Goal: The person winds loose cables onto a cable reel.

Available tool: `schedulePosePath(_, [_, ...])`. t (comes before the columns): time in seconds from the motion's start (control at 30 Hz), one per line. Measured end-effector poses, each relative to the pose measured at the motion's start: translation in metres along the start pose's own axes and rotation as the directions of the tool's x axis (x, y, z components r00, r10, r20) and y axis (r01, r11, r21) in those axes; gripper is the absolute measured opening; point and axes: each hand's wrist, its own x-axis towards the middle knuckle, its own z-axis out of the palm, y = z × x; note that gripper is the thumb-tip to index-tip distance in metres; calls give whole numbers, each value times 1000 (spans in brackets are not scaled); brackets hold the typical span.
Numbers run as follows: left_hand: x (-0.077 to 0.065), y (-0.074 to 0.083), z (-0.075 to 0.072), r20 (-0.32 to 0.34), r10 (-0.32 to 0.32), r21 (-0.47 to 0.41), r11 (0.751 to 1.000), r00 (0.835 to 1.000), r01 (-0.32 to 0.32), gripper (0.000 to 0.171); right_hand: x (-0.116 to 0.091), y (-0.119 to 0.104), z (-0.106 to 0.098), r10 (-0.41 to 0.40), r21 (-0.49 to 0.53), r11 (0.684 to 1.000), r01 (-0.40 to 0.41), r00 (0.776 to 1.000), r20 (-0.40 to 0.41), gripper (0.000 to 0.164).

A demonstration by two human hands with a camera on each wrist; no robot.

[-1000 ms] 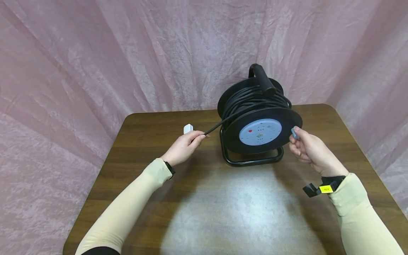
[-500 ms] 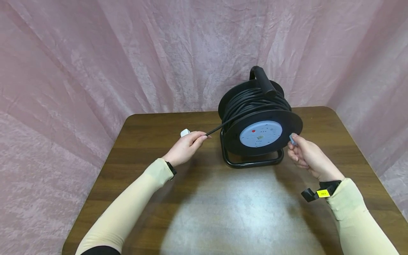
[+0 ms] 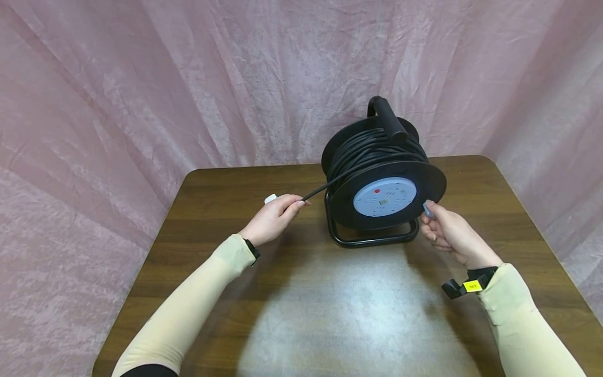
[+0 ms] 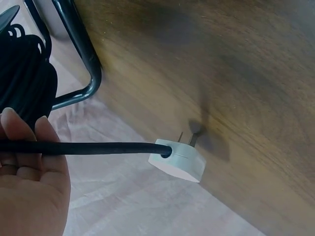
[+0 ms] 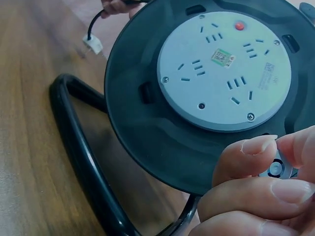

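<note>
A black cable reel [image 3: 340, 209] stands upright on its tube frame, wound with black cable [image 3: 372, 146]. Its front disc carries a pale blue-grey socket panel [image 5: 221, 73] with a red button [image 5: 239, 25]. My right hand [image 3: 454, 233] pinches the small grey winding knob [image 3: 427, 209] at the disc's lower right edge, partly hidden behind fingers in the right wrist view. To the reel's left, my left hand [image 3: 272, 215] holds the free length of cable between thumb and fingers. From that hand the cable ends in a white plug [image 4: 178, 161], prongs showing, hanging close over the table.
The reel's carrying handle [image 3: 388, 118] sticks up at the top, and its black base frame [image 3: 372, 242] rests on the brown wooden table [image 3: 212, 293]. Behind the table's far edge hangs a pink curtain [image 3: 235, 78].
My right hand has moved down and left with the knob. The disc has turned clockwise, its red button shifting right. The white plug has dropped slightly behind my nearly still left hand.
</note>
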Motion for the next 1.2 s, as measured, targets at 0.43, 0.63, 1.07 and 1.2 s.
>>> schedulePosePath(0.43, [-4, -6, -5, -15, -25, 50, 998, 1000, 26, 33, 3, 10, 5, 62, -36, 997, -62, 998, -23, 51])
schedulePosePath(0.63, [-7, -7, -7, -13, -33, 47, 998, 999, 34, 36, 5, 14, 9, 100, -38, 994, -101, 995, -32, 52])
schedulePosePath(1.07, [-6, -4, -6, -2, -67, 14, 998, 998, 67, 38, 10, 22, 18, 136, -35, 990, -138, 989, -50, 50])
schedulePosePath(1.2, [-6, -3, -6, -2, -64, 7, 998, 998, 64, 36, 11, 24, 21, 158, -59, 985, -162, 986, -57, 52])
